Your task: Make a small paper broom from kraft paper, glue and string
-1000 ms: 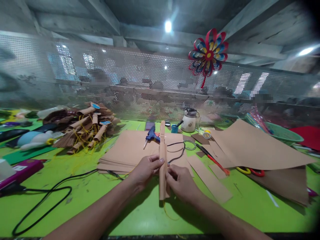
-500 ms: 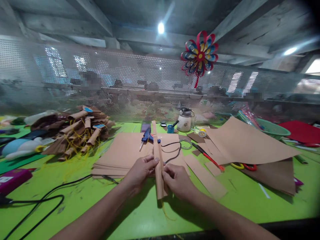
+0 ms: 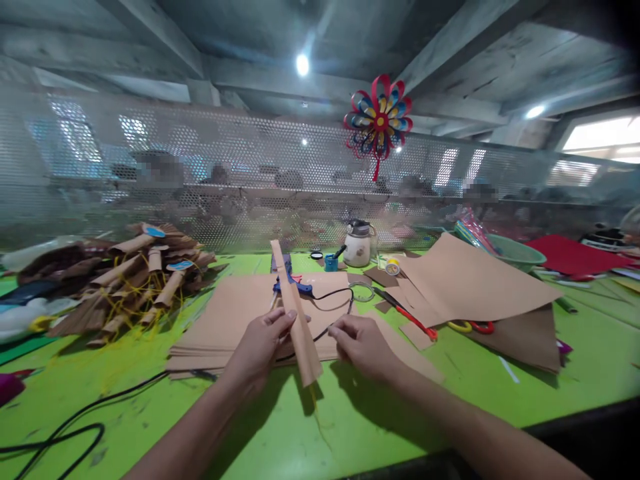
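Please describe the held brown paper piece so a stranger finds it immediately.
On the green table, find the stacked brown sheets. At their near edge, the left hand holds a long paper piece. Unlike the sheets, it is narrow and trails yellow thread.

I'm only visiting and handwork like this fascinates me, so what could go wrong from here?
Only the left hand grips the folded brown paper, with the right hand apart from it, so the fold might spring open or slip.

The black cord of the blue glue gun runs behind the paper near both hands; a snag could tug the gun.

The yellow thread hangs loose below the paper and might catch or tangle.
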`<state>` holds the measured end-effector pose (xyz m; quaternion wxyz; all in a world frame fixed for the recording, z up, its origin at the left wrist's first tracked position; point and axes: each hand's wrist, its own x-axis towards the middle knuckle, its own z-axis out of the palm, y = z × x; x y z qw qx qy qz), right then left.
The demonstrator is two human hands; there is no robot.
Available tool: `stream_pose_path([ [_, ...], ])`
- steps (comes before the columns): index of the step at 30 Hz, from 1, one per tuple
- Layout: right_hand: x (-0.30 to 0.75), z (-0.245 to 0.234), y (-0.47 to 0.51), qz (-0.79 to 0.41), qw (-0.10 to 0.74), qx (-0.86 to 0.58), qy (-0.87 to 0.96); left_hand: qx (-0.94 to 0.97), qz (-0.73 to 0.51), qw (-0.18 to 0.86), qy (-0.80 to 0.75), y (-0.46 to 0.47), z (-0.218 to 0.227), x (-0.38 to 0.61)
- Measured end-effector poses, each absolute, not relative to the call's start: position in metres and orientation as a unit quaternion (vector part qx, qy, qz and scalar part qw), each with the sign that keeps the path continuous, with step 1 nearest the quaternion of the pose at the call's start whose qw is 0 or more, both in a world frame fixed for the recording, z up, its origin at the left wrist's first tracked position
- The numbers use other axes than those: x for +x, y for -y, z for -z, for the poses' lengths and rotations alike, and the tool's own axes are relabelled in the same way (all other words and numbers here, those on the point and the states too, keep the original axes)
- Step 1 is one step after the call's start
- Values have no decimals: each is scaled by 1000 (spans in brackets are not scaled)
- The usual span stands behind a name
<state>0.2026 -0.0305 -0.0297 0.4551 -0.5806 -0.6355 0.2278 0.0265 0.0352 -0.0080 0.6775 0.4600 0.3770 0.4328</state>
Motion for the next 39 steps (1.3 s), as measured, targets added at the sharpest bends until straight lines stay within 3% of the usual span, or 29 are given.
stream_pose_path([
  [6,230,12,-9,-103,413,-615,663,439,-518,628,-381,-43,1,19],
  [11,214,0,-70,2,313,-627,714,412,-532,637,-377,-48,7,18],
  [17,161,15,-115,91,183,-636,744,409,-527,643,-377,-48,12,22],
  [23,146,29,-133,125,132,-677,713,411,-524,650,-367,-45,13,23],
  [29,148,29,-141,97,162,-693,696,421,-515,651,-365,-45,11,21],
  [39,235,-9,-108,-102,345,-688,630,441,-486,656,-372,-40,5,19],
])
